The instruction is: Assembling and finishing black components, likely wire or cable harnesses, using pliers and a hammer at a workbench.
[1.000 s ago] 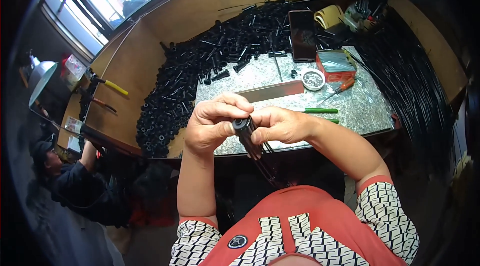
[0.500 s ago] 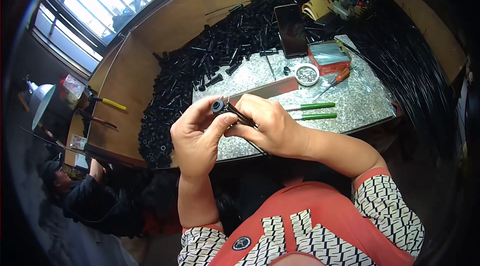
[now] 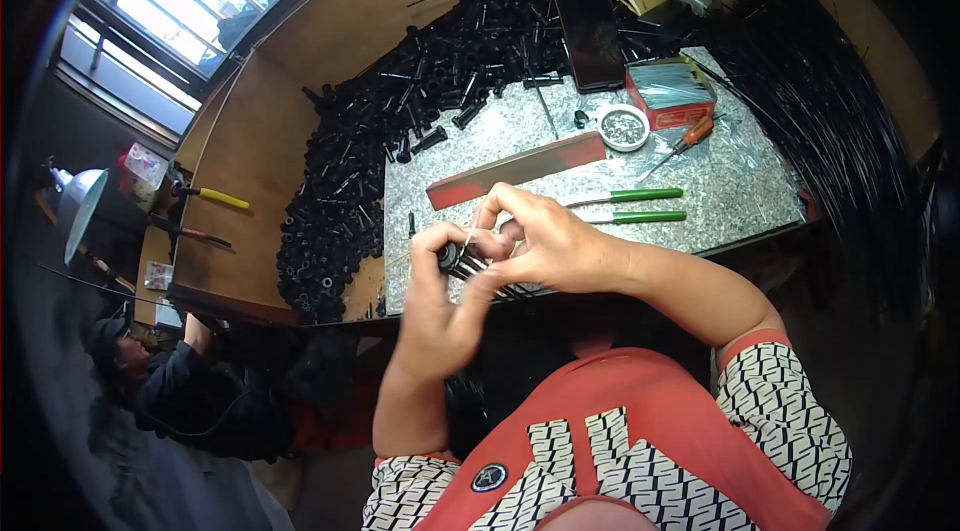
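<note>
My left hand [image 3: 442, 306] is closed round a small black cylindrical part [image 3: 449, 255] with a round, ringed end. Thin black rods run from near it under my fingers toward the lower right. Close against it, my right hand [image 3: 565, 249] has thumb and forefinger bent in a pinch. A thin pale strand shows between the two hands; which fingers grip it is hard to make out. Behind the hands lies a long red-brown bar [image 3: 520, 169] on the speckled stone slab [image 3: 690, 166]. Two green-handled tools [image 3: 640, 196] rest just right of my right hand.
A heap of black tubular parts [image 3: 400, 111] fills the back left. Toward the back right are a phone [image 3: 588, 36], a red box of thin strips [image 3: 672, 93], a white dish [image 3: 623, 128], an orange-handled screwdriver [image 3: 690, 136] and long black rods [image 3: 830, 101]. Another person [image 3: 190, 381] sits left.
My hands have shifted slightly right and down, uncovering more of the red-brown bar. The black part has moved lower with my left hand, and the right fingers have changed their bend.
</note>
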### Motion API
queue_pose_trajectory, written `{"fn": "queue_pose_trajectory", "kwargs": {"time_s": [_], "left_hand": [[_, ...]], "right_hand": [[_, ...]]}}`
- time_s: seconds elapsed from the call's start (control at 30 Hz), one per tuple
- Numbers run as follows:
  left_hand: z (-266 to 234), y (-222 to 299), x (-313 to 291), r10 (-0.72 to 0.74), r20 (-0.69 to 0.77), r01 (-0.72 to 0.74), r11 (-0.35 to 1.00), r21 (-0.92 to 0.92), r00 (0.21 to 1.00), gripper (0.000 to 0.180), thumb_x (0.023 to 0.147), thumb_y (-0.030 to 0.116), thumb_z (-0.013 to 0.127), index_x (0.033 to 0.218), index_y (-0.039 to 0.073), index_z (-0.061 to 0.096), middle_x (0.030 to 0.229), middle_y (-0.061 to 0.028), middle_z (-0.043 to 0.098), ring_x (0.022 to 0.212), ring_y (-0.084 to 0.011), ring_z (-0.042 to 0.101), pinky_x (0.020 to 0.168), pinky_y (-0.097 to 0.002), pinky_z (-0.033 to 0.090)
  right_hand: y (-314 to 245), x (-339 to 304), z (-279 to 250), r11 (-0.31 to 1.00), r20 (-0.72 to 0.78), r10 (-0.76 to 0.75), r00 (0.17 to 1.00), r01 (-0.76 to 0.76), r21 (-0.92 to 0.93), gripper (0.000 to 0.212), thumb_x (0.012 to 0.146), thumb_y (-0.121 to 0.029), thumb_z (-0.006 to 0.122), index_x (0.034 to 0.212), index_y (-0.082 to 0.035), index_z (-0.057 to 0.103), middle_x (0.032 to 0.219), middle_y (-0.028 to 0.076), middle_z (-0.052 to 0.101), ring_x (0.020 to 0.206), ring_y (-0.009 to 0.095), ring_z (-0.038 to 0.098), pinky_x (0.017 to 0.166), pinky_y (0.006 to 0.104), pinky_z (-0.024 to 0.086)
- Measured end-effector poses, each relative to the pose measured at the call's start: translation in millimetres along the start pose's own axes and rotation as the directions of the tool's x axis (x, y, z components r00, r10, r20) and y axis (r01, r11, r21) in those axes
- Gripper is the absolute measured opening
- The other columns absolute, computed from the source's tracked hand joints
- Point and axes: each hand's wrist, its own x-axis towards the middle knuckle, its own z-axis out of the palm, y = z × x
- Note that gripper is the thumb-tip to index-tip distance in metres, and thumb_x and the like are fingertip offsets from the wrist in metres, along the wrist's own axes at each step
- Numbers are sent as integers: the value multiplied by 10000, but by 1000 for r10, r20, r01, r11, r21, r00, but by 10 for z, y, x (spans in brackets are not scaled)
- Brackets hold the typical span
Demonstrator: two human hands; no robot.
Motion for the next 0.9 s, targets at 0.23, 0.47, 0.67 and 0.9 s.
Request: {"fn": "queue_pose_trajectory", "kwargs": {"time_s": [0.23, 0.47, 0.67, 0.9], "left_hand": [[221, -371, -57, -1, -268, 54, 980, 191, 963, 163, 887, -20, 551, 955, 8, 406, 747, -56, 526, 606, -136, 603, 535, -250, 451], [318, -382, -102, 0, -242, 33, 991, 131, 970, 203, 895, -49, 489, 1030, 1, 345, 802, -75, 498, 612, -126, 619, 540, -244, 474], [256, -427, -144, -66, -259, 80, 996, 44, 964, 245, 936, -6, 422, 1142, 35, 297, 779, -81, 492, 558, -129, 590, 513, -193, 451], [246, -458, -91, -34, -218, 27, 999, -37, 975, 252, 939, 13, 412, 1163, 37, 296, 637, -48, 512, 502, -93, 535, 461, -183, 353]], "right_hand": [[238, -80, 115, 993, -86, -9, 996, -1, -115, 389, 731, -57, 724, 999, -28, 444, 988, 90, 499, 724, 134, 559, 635, 266, 490], [246, -250, 78, 974, -42, -46, 998, 35, -226, 439, 737, -53, 729, 1054, -18, 427, 1018, 107, 479, 777, 161, 589, 660, 286, 526], [242, -573, -316, 833, -74, -66, 995, 14, -553, 444, 751, -78, 734, 1074, -11, 437, 1055, 142, 489, 832, 235, 588, 686, 330, 502], [371, -819, -780, 461, -126, -61, 990, -84, -883, 377, 755, -133, 707, 1006, 18, 469, 1031, 177, 498, 989, 353, 506, 849, 403, 432]]}}
